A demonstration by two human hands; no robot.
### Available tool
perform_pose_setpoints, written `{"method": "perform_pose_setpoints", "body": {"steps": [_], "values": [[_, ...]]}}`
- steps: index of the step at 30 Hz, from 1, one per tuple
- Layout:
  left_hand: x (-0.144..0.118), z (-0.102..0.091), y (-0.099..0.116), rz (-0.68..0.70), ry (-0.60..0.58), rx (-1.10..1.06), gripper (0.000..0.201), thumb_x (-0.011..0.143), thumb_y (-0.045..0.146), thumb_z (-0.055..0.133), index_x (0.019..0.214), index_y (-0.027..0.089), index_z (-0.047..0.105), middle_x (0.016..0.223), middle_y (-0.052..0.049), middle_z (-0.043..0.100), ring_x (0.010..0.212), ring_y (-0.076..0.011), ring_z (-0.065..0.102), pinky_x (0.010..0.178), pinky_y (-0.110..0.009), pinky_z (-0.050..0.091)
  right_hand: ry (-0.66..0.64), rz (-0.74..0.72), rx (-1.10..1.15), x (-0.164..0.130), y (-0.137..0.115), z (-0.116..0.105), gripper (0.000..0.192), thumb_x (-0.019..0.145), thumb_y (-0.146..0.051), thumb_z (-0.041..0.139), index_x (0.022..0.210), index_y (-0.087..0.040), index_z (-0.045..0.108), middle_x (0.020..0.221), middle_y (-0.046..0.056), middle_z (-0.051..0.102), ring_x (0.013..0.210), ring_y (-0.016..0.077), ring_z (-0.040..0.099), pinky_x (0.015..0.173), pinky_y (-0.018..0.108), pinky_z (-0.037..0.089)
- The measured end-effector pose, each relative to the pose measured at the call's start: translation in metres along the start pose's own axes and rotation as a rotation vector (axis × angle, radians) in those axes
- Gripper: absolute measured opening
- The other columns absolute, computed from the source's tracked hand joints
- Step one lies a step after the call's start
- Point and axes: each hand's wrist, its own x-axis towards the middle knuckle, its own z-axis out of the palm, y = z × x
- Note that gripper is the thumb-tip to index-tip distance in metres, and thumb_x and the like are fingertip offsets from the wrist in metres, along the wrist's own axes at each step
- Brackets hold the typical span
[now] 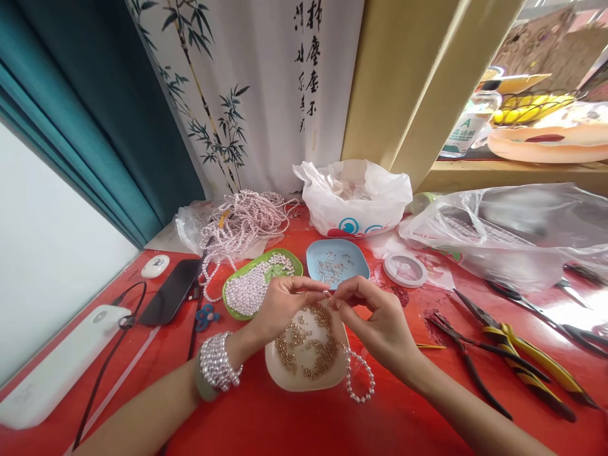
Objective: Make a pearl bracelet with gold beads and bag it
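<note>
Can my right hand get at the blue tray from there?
Likely yes: the blue tray sits just beyond the right hand with nothing visibly between, though it looks busy beside the left hand.

Blk phone (171, 291) lies nr. wht power bank (61, 367) & sm. wht case (155, 266), L side of red table (228, 411); bamboo-print curtain (270, 95) hangs beside teal drape (95, 114); labeled btl. (468, 130), peach tray (546, 150) on R ledge (458, 174).

Glossy red table (237, 415) stood before white bamboo-printed cloth (275, 95); pleated teal curtain (102, 120) hung left, plain mustard-yellow panel (394, 76) rose right; bright light (582, 304) glared off table.
</note>
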Motion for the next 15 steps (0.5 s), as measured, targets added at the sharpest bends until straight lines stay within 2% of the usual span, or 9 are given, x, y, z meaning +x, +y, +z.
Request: {"method": "perform_pose_setpoints", "body": {"steps": [5,15], "values": [[-0.0006,0.0003,0.0018,0.006,0.01,-0.003,0.012,0.065,0.024,0.07,0.073,0.016,0.069,0.072,-0.003,0.069,0.067,-0.0135,0.062,0.064,-0.023,0.05,0.022,-0.067,-0.063,-0.0018,-0.0022,0.0011,0.01,0.073,-0.011,0.049,0.069,-0.019,0.052,0.062,-0.001,0.058,0.055,0.0114,0.055,0.054,0.023,0.046],[-0.0014,0.0009,0.0028,0.034,-0.017,-0.015,0.009,0.066,0.022,0.069,0.073,0.016,0.068,0.073,-0.004,0.068,0.069,-0.0143,0.061,0.064,-0.025,0.049,0.014,-0.099,-0.113,-0.0029,-0.0021,0.0006,0.011,0.073,-0.01,0.047,0.07,-0.019,0.051,0.062,0.0,0.058,0.055,0.0118,0.055,0.055,0.024,0.046]]}}
